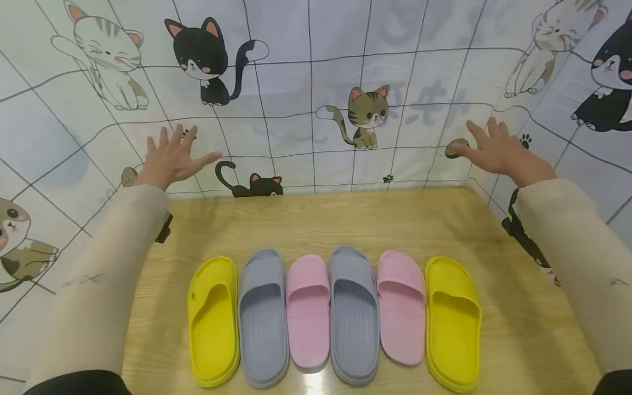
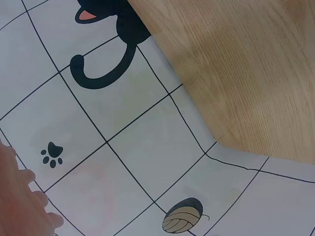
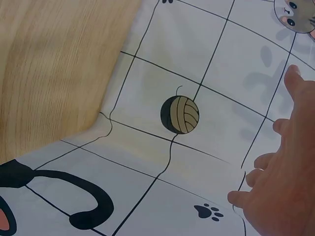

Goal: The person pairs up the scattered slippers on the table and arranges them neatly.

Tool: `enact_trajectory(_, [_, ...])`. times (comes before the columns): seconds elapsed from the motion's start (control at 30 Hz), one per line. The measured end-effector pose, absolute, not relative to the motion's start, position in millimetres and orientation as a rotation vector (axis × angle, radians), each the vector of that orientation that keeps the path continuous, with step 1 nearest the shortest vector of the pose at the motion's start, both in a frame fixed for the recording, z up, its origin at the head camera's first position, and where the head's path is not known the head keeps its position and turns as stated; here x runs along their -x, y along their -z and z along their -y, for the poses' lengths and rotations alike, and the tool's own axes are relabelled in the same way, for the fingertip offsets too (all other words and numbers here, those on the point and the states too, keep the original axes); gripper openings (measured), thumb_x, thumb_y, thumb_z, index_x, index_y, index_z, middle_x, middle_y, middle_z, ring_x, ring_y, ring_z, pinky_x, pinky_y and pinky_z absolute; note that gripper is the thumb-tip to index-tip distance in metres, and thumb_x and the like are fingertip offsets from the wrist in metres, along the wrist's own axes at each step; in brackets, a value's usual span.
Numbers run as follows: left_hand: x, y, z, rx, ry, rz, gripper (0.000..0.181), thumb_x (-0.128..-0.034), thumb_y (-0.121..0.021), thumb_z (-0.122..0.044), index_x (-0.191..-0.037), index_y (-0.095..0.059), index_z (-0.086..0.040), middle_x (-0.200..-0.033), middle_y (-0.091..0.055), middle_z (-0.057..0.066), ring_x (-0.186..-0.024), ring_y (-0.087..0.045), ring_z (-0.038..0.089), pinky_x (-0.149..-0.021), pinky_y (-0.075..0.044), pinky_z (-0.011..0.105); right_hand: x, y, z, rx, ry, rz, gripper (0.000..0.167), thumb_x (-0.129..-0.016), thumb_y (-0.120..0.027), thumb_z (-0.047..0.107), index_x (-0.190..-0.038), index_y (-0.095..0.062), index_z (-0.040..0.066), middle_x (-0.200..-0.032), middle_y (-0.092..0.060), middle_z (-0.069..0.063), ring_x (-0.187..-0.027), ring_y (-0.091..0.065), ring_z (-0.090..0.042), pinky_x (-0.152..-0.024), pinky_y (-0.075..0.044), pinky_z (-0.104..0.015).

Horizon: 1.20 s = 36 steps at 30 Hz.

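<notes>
Both hands are stretched forward past the far edge of the wooden table, fingers spread and nothing held. The left hand (image 1: pixel 170 159) is in front of the cat-print sheet, and the right hand (image 1: pixel 503 151) mirrors it on the other side. Nearer the body, slippers stand in a row on the table, toes pointing away: a yellow slipper (image 1: pixel 213 334) at the left end, a grey slipper (image 1: pixel 263 334), a pink slipper (image 1: pixel 308 329), another grey slipper (image 1: pixel 354 334), a second pink slipper (image 1: pixel 401 323) and a yellow slipper (image 1: pixel 452 340) at the right end. No hand touches them.
The light wooden tabletop (image 1: pixel 316 222) lies under the slippers. A white sheet (image 1: pixel 291 131) with grid lines and cartoon cats surrounds its far, left and right sides. In the wrist views, table corners (image 2: pixel 246 98) (image 3: pixel 59 73) border the sheet.
</notes>
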<state>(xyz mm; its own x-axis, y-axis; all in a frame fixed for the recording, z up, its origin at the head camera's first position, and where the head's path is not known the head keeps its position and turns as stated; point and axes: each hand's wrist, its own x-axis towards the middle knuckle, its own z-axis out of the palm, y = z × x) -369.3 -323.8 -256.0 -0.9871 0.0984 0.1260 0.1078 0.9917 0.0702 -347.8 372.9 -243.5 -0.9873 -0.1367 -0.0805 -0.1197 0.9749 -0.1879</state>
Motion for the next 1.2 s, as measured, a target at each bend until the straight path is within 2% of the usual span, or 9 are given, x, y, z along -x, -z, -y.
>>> enact_trajectory(0.23, [362,263,330,0.174,0.147,3.008,0.108,-0.0911,-0.027,-0.088,-0.168,-0.001,-0.015,-0.171,0.004,0.028,-0.152,0.009,0.062,-0.116,0.008,0.081,341,245,-366,0.221,0.213,-3.052,0.096,-0.100,-0.018,0.076,-0.163,0.016,0.013,-0.157,0.033,-0.039,-0.144,0.027,-0.064,-0.112,0.005,-0.084])
enact_trajectory(0.53, [344,277,328,0.193,0.179,3.010,0.108,-0.0913,-0.030,-0.087,-0.168,-0.001,-0.017,-0.171,0.002,0.028,-0.151,0.009,0.063,-0.115,0.007,0.082,323,254,-354,0.307,0.145,-3.076,0.093,-0.104,-0.022,0.070,-0.164,0.012,0.009,-0.159,0.029,-0.039,-0.146,0.022,-0.064,-0.114,0.000,-0.083])
enact_trajectory(0.7, [332,288,327,0.227,0.169,3.016,0.107,-0.0916,-0.032,-0.086,-0.168,0.000,-0.018,-0.171,0.004,0.027,-0.151,0.012,0.063,-0.115,0.007,0.083,307,269,-353,0.346,0.125,-3.071,0.093,-0.106,-0.026,0.067,-0.164,0.010,0.005,-0.161,0.023,-0.042,-0.148,0.013,-0.066,-0.113,-0.007,-0.084])
enact_trajectory(0.93, [311,305,321,0.282,0.099,3.042,0.105,-0.0932,-0.035,-0.083,-0.168,0.001,-0.019,-0.172,0.004,0.026,-0.151,0.012,0.063,-0.114,0.004,0.084,283,292,-351,0.367,0.276,-3.006,0.092,-0.106,-0.036,0.062,-0.165,0.010,0.009,-0.163,0.027,-0.035,-0.148,0.014,-0.065,-0.111,-0.009,-0.085])
enact_trajectory(1.2, [286,332,313,0.287,0.086,3.094,0.105,-0.0925,-0.037,-0.084,-0.166,0.009,-0.026,-0.170,0.003,0.031,-0.149,0.010,0.067,-0.108,-0.003,0.090,260,324,-346,0.407,0.368,-2.957,0.094,-0.105,-0.046,0.058,-0.165,-0.001,0.000,-0.165,0.019,-0.036,-0.152,0.008,-0.062,-0.113,-0.011,-0.083])
